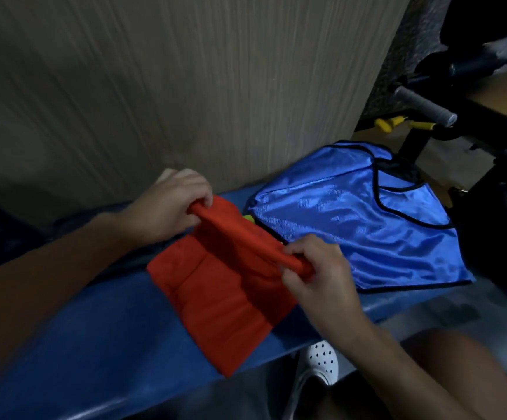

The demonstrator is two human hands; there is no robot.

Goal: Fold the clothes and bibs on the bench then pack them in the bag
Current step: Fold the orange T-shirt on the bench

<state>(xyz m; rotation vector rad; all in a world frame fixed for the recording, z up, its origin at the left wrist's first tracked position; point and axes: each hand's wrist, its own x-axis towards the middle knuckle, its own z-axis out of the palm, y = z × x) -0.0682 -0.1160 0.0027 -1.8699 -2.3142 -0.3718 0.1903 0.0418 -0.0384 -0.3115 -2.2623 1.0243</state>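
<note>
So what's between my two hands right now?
The rolled edge of the red fabric garment, gripped at its ends by the left hand and right hand, in head view.

Wood-grain wall panel [185,86] at rear. Black metal frame [413,147] at right carries a grey handle [425,106], with a yellow pin [384,124] near it. White shoe [322,359] (perforated) on the floor [458,313].

A gym: padded blue bench [100,353]; black exercise machine [458,116] with grip handles.
</note>
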